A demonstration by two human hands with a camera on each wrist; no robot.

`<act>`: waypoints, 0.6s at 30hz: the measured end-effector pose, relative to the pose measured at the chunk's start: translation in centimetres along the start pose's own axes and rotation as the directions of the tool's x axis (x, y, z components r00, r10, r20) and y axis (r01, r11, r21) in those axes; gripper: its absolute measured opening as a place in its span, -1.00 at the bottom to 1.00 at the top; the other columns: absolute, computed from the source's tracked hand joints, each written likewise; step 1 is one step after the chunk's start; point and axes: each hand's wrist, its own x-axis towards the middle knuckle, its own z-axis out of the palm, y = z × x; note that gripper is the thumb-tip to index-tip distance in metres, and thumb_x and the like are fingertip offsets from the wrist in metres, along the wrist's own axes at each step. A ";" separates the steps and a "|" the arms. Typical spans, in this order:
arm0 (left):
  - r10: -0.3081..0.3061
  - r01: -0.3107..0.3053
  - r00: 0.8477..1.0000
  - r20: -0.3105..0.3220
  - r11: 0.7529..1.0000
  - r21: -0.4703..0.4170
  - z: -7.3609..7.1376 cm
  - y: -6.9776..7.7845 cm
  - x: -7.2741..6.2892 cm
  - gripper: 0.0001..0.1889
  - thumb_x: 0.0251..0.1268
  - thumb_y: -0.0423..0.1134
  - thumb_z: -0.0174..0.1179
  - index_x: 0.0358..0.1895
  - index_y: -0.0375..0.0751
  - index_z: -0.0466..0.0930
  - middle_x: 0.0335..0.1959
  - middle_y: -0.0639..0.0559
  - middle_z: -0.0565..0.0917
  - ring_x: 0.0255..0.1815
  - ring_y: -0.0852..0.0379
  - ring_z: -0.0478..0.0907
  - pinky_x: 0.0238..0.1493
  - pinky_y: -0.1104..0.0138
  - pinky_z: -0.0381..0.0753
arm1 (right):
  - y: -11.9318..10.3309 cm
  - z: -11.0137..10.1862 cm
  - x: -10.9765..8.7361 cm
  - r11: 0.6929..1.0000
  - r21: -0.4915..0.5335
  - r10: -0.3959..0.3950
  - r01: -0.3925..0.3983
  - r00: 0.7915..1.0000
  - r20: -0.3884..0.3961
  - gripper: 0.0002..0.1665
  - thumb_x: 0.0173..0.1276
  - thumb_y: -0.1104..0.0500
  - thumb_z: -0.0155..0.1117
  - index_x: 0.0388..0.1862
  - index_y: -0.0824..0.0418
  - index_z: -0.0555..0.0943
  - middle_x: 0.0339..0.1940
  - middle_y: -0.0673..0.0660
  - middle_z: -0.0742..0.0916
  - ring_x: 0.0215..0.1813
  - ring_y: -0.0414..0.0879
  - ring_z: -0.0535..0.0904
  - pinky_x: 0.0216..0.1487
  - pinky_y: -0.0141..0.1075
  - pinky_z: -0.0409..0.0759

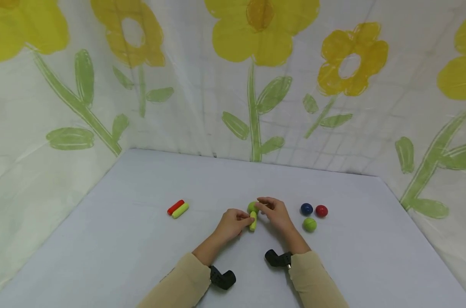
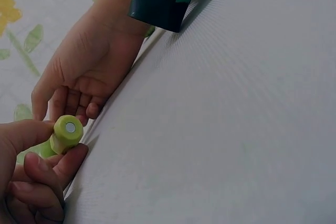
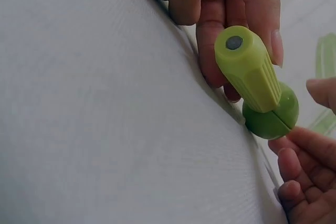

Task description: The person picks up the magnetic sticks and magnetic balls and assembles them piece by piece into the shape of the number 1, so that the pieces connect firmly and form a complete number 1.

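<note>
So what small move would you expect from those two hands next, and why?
Probably a gentle pull apart, or a press together, though I cannot tell which. The left hand pinches a yellow-green ribbed plastic stick whose far end meets a green plastic ball at the right hand; a small metal disc shows on the stick's free end.

On the pale grey tabletop (image 1: 121, 239), the ribbed yellow-green plastic stick (image 1: 253, 221) and the green plastic ball (image 1: 252, 207) touching its far end lie central. The red and yellow-green stick pair (image 1: 178, 208) lies at nine o'clock; three plastic balls (image 1: 312, 214) cluster at three o'clock.
</note>
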 end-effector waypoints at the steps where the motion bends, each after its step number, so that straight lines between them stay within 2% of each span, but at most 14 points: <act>1: -0.001 0.001 1.000 -0.001 1.000 0.001 0.0 0.0 0.0 -0.73 0.32 -0.22 0.25 -0.16 -0.43 0.66 -0.53 0.09 0.61 -0.77 0.29 0.32 -0.68 0.45 0.32 | 0.0 0.0 -0.1 1.000 -0.002 0.002 -0.002 1.000 -0.014 -0.62 0.34 0.16 0.31 0.04 0.39 0.63 -0.11 0.21 0.71 -0.30 -0.14 0.58 -0.25 -0.33 0.48; 9: -0.010 0.010 1.000 -0.022 1.000 -0.002 0.1 -0.3 -0.1 -0.72 0.31 -0.21 0.26 -0.15 -0.44 0.66 -0.46 0.02 0.65 -0.76 0.29 0.33 -0.67 0.45 0.34 | 0.4 0.0 -1.4 0.999 -0.021 -0.027 0.027 0.999 -0.040 -0.62 0.37 0.19 0.28 0.05 0.44 0.61 -0.09 0.27 0.70 -0.26 -0.12 0.59 -0.24 -0.34 0.50; 18: 0.010 -0.010 1.000 -0.025 1.000 0.003 0.1 -0.1 -0.1 -0.73 0.31 -0.22 0.26 -0.17 -0.44 0.66 -0.45 -0.01 0.68 -0.76 0.29 0.34 -0.68 0.45 0.35 | 0.3 -0.2 -2.9 1.000 -0.029 -0.008 0.007 0.999 -0.036 -0.59 0.40 0.16 0.26 0.09 0.42 0.59 -0.11 0.20 0.70 -0.24 -0.17 0.54 -0.27 -0.35 0.49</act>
